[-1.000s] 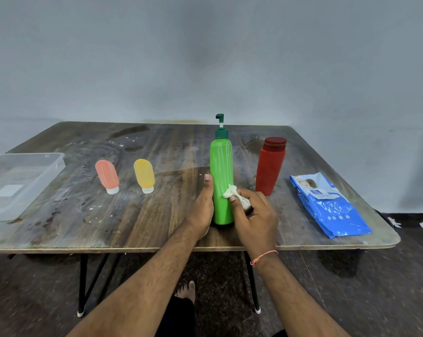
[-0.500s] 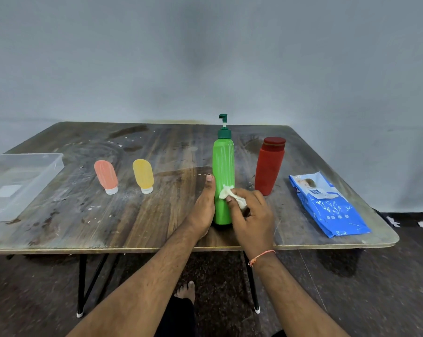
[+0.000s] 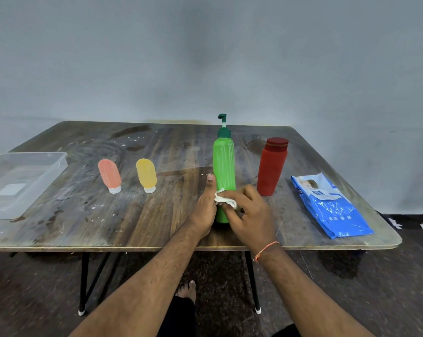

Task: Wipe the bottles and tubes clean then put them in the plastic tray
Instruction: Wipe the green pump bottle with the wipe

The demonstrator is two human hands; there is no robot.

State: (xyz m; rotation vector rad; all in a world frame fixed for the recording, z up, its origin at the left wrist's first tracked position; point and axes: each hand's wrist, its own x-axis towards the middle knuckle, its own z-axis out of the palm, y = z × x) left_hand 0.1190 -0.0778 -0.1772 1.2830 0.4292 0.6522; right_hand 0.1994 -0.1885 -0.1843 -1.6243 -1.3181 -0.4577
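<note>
A tall green pump bottle [image 3: 223,161] stands upright near the table's front edge. My left hand [image 3: 204,210] grips its lower part from the left, thumb up along the side. My right hand [image 3: 250,214] holds a crumpled white wipe [image 3: 223,200] pressed against the bottle's lower front. A red bottle [image 3: 271,166] stands to the right of it. A pink tube [image 3: 109,175] and a yellow tube [image 3: 146,175] stand cap-down further left. The clear plastic tray [image 3: 57,164] sits at the table's left edge.
A blue pack of wipes [image 3: 330,206] lies at the right front of the stained wooden table [image 3: 84,222]. The grey wall runs close behind the table's far edge. My bare foot [image 3: 187,289] shows under the table by its black legs.
My right hand has slid the wipe leftward and a little lower across the green bottle's front. My left hand has kept its grip; the bottle has stayed upright.
</note>
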